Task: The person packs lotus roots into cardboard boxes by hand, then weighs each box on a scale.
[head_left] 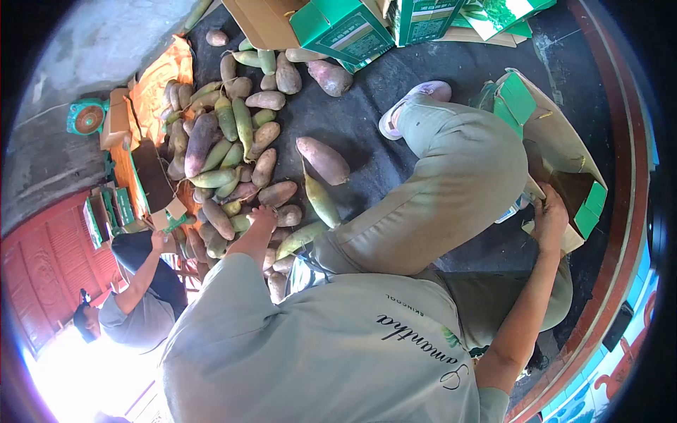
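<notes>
My left hand (262,216) rests at the near edge of a heap of green and reddish-purple radishes (228,118), its fingers slightly apart and touching the roots. On the right, my right hand (551,215) is closed round the edge of an open green and brown cardboard box (562,134), which stands beside my bent leg. Part of a dark root shows inside the box. Between the heap and my leg lie a large pinkish radish (323,161) and a green-white radish (321,201) on the dark ground sheet.
More green cartons (343,32) stand at the top. Orange cloth (161,88) and a green round scale (87,117) are at the left. Another person (141,310) works at the lower left beside open boxes. A reddish-brown rail (620,141) curves along the right.
</notes>
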Motion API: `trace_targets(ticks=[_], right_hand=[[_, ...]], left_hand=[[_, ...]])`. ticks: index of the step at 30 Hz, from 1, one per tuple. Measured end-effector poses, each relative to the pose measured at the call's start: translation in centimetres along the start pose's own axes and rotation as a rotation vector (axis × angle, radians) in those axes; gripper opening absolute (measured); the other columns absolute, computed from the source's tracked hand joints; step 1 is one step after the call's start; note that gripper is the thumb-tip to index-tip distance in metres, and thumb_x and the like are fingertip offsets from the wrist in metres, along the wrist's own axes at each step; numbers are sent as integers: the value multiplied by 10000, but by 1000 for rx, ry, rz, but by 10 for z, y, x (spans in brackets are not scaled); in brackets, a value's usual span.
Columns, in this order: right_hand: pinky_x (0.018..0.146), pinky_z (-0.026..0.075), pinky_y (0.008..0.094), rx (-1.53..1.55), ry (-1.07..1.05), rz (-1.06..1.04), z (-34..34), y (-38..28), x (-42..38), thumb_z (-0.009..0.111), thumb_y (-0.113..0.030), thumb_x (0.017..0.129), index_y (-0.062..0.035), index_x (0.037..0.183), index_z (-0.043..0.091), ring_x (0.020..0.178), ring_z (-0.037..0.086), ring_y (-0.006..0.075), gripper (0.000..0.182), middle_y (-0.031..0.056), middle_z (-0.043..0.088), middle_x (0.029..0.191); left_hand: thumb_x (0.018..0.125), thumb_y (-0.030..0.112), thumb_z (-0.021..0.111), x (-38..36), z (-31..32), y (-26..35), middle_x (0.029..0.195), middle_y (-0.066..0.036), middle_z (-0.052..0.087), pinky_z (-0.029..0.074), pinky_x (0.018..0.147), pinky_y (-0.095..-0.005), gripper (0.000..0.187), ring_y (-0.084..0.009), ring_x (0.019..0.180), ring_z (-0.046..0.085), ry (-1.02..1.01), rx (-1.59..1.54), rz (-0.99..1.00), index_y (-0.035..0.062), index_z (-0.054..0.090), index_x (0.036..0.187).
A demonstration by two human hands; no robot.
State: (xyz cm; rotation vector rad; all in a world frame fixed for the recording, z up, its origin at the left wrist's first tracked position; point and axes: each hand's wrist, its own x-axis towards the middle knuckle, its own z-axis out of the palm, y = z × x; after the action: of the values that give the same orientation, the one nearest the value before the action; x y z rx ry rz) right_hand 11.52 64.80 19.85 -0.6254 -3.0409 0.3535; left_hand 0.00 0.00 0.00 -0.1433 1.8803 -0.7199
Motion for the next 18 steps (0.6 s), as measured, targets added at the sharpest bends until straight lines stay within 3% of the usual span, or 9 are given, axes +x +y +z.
trace_targets(ticks=[8, 15, 18], right_hand=[[753, 484, 403, 29, -7, 17, -2, -4, -1, 655, 7, 718, -75, 1003, 602, 875, 609, 328, 301, 136, 630, 926], [757, 480, 403, 15, -15, 28, -3, -5, -1, 662, -7, 720, -73, 999, 602, 877, 606, 326, 292, 134, 633, 923], [759, 479, 403, 11, -14, 34, -1, -3, -1, 663, -10, 720, -75, 1000, 601, 878, 606, 324, 294, 134, 634, 923]], left_hand=[[876, 269, 534, 1, 22, -19, 1218, -56, 467, 406, 931, -443, 380, -243, 1206, 434, 228, 89, 83, 152, 537, 1237], [863, 213, 577, -4, 20, -30, 1222, -66, 495, 456, 896, -418, 343, -253, 1161, 503, 244, 63, 77, 146, 540, 1197], [855, 198, 592, -1, 16, -31, 1217, -85, 552, 488, 884, -398, 350, -268, 1149, 544, 141, 24, 92, 135, 528, 1194]])
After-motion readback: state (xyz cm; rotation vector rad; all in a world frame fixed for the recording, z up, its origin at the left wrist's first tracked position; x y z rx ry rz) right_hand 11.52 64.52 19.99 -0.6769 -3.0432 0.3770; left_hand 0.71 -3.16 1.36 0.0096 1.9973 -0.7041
